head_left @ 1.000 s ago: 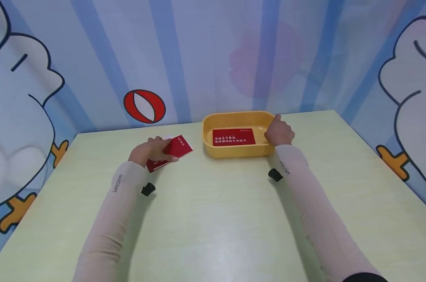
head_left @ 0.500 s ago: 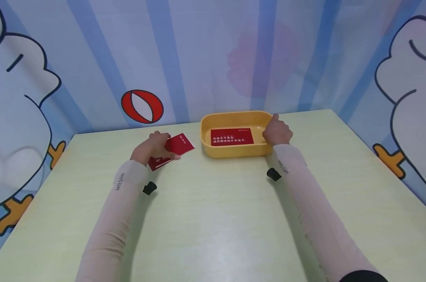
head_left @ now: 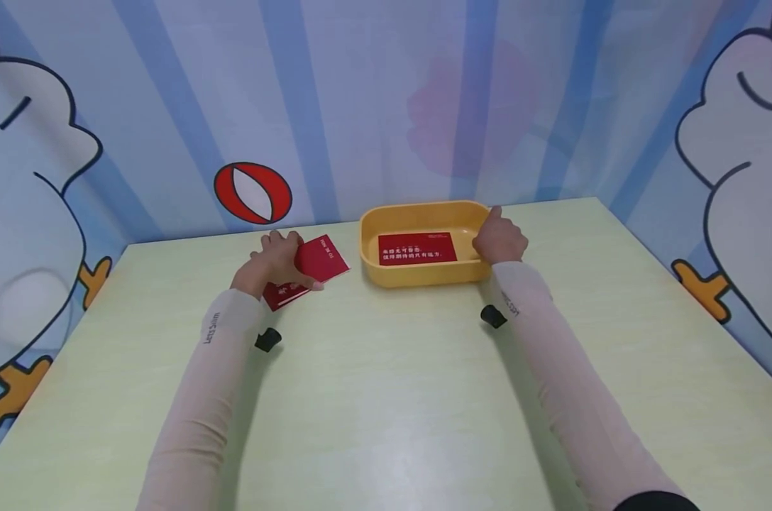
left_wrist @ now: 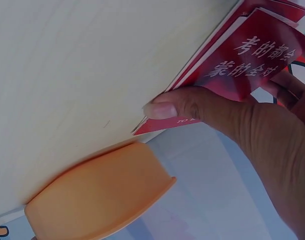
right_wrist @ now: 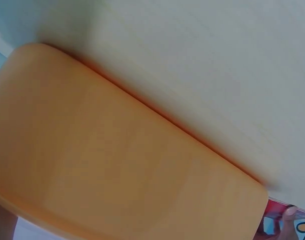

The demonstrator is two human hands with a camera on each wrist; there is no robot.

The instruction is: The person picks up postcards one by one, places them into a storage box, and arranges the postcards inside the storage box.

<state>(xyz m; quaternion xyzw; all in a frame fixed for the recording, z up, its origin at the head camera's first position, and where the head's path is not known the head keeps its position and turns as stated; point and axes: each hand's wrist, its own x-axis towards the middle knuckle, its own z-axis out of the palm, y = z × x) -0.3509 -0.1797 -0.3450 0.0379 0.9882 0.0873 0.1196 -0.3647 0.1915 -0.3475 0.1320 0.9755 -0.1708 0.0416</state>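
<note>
My left hand (head_left: 272, 264) grips several red cards (head_left: 324, 257) at the back left of the table, beside the yellow tray (head_left: 418, 277). In the left wrist view the thumb (left_wrist: 192, 107) presses along the near edges of these cards (left_wrist: 252, 62), which are fanned and printed with white characters. The other fingers are partly hidden behind them. My right hand (head_left: 501, 238) holds the tray's right end, its thumb up over the rim. Inside the tray lies one more red card (head_left: 418, 248), white writing facing up. From the right wrist, the tray's outer wall (right_wrist: 117, 145) fills most of the view.
The pale wooden table (head_left: 373, 397) is enclosed by a blue striped backdrop (head_left: 386, 106) with cartoon figures, close behind the tray. Small black pieces (head_left: 267, 339) hang below both wrists.
The head view has shifted slightly, so everything sits a little farther left. My left hand's fingers have lifted and spread somewhat over the cards. The right hand and tray keep their places.
</note>
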